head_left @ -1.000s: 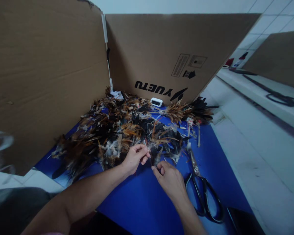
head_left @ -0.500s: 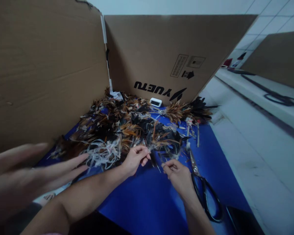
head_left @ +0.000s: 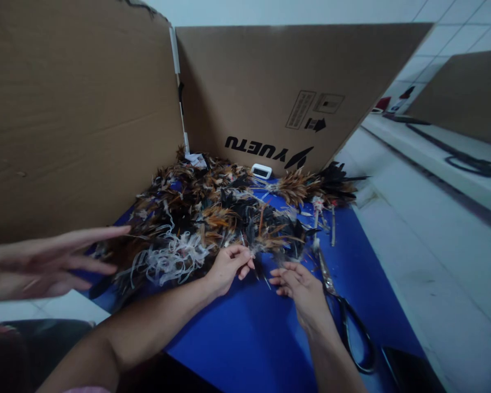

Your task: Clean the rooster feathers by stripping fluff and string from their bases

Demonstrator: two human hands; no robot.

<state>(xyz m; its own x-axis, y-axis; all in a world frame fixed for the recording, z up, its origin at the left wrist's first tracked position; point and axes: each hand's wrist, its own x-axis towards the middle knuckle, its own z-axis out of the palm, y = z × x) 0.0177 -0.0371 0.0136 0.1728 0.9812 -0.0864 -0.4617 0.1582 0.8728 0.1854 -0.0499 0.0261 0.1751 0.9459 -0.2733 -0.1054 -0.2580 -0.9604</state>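
Observation:
My left hand (head_left: 229, 267) pinches the pale base of a feather (head_left: 263, 273) at the near edge of the feather pile (head_left: 221, 218). A little to its right, my right hand (head_left: 297, 281) has its fingers bent close together beside some fine fluff; what they hold, if anything, is too small to name. Brown and black feathers lie heaped over the blue tabletop (head_left: 245, 333). Left of my left hand is a tangle of translucent white strips (head_left: 175, 256). Scissors with black handles (head_left: 352, 327) lie just right of my right hand.
Another person's hand (head_left: 61, 262) reaches in from the left with spread fingers. Cardboard panels (head_left: 294, 71) stand at the back and left. A small white device (head_left: 262, 171) leans there. A dark flat object (head_left: 409, 368) lies at the near right.
The other person's hand has moved up and back to the left, away from the white strips, which have shifted. My right hand's fingers have changed pose slightly; my left hand is nearly still.

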